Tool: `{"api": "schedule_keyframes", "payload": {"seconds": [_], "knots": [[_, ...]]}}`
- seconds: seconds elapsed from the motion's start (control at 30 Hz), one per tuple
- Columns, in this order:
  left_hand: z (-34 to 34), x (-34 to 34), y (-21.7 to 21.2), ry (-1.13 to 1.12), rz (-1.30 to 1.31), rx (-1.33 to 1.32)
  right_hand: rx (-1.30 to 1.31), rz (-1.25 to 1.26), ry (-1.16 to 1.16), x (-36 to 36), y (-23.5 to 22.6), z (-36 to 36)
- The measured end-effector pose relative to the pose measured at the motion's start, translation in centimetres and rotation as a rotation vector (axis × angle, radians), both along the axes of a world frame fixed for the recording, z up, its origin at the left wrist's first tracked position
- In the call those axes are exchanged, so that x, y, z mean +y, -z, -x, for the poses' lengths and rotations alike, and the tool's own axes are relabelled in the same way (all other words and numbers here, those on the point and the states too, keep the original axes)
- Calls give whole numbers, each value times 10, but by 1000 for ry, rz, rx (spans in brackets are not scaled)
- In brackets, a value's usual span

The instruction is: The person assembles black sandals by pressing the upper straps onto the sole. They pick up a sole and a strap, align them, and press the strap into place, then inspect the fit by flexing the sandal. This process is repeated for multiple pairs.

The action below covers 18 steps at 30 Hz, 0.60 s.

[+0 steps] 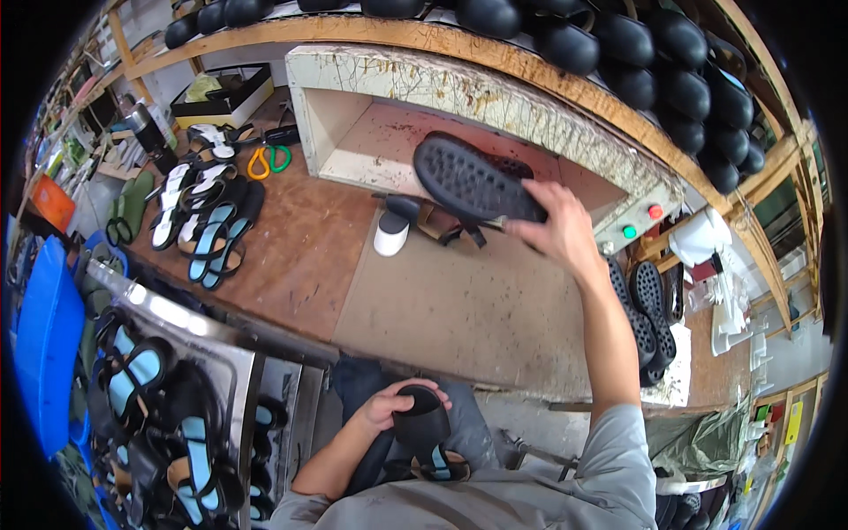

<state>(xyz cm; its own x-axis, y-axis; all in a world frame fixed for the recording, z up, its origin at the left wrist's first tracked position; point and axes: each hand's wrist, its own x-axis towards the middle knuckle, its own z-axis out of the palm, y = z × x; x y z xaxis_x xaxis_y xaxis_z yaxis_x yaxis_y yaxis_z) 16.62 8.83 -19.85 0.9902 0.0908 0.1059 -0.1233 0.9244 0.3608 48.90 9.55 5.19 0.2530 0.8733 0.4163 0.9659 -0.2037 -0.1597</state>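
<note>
My right hand [564,221] is closed on the near end of a black shoe sole [473,179], whose studded face is turned up. The sole is held at the mouth of a white box [349,146] with a reddish glow inside, and another dark piece [512,166] shows behind it. Low over my lap, my left hand [389,408] grips a black sandal [422,426] with a light blue insole showing below. On the tan mat beneath the sole lie a dark strappy sandal [433,223] and a white-and-black block-shaped piece [391,234].
Sandals with blue insoles [212,243] and green-handled scissors [279,159] lie on the left of the bench. A metal-edged tray of sandals [168,309] stands near left. Black soles [649,309] rest at right. Rounded black shoe forms [565,46] fill the shelf above.
</note>
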Motion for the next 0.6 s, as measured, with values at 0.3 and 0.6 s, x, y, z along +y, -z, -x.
{"api": "schedule_keyframes", "payload": {"seconds": [0.3, 0.6], "knots": [[61, -34, -133, -586, -231, 155, -185, -214, -69, -101, 96, 157], [66, -65, -174, -631, -228, 109, 2021, 402, -735, -207, 88, 240]]}}
